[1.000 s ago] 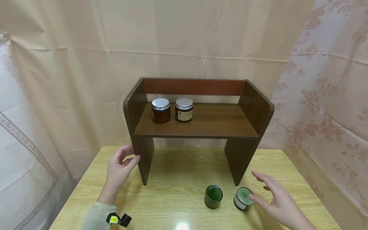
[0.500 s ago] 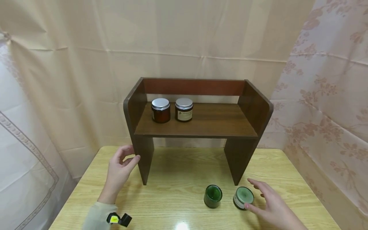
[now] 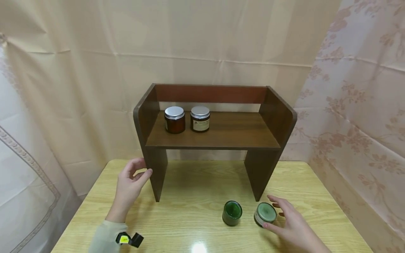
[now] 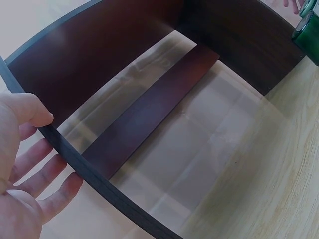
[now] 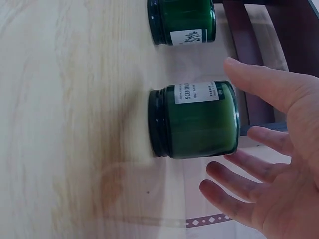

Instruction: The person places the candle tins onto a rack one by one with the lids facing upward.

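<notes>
My left hand holds the front edge of the left side panel of a dark brown wooden desktop shelf. In the left wrist view its thumb lies on the edge, fingers along the outer side. My right hand is spread round the right-hand green glass candle jar, thumb on the near side and fingers on the far side. In the right wrist view that jar stands lid down, its label showing "SCENTED", and gaps show between it and the fingers. Another green jar stands left of it.
On the shelf board, towards the left, stand two brown jars with silver lids, a plain-fronted one and a labelled one. The shelf stands on a light wood table. Curtains hang behind and beside it.
My right hand has moved left, bringing thumb and fingers round the right green jar. My left hand keeps its place on the shelf panel. The head view has shifted slightly.
</notes>
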Demonstrator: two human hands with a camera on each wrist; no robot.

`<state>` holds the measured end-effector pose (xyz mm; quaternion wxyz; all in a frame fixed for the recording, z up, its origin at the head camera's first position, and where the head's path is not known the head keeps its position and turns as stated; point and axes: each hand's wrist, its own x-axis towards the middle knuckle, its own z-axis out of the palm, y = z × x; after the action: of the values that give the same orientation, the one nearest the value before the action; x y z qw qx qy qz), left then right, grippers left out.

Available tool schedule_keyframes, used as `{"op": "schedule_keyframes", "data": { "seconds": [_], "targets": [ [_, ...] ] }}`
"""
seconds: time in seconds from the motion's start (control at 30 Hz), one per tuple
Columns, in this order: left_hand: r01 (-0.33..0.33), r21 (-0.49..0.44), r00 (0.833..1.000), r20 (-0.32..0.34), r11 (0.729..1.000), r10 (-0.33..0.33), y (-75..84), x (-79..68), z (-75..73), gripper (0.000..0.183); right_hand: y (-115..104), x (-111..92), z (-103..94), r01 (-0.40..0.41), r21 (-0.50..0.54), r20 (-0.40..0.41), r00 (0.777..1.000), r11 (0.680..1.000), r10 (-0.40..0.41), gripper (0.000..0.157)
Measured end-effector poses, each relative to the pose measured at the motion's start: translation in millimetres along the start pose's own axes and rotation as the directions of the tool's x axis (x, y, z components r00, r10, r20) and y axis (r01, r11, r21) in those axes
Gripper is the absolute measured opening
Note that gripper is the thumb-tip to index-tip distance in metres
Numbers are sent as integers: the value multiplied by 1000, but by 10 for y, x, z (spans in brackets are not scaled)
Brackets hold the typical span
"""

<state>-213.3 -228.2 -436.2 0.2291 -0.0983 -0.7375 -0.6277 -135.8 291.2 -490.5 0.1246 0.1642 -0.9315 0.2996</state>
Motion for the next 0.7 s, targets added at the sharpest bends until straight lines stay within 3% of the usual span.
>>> {"op": "schedule_keyframes", "data": {
  "seconds": [0.7],
  "targets": [
    [-24,22,1000,-13,999,24,-15,1,14,38,171,-16,123,21,81,62,998,997,-26,76]
  ]
}}
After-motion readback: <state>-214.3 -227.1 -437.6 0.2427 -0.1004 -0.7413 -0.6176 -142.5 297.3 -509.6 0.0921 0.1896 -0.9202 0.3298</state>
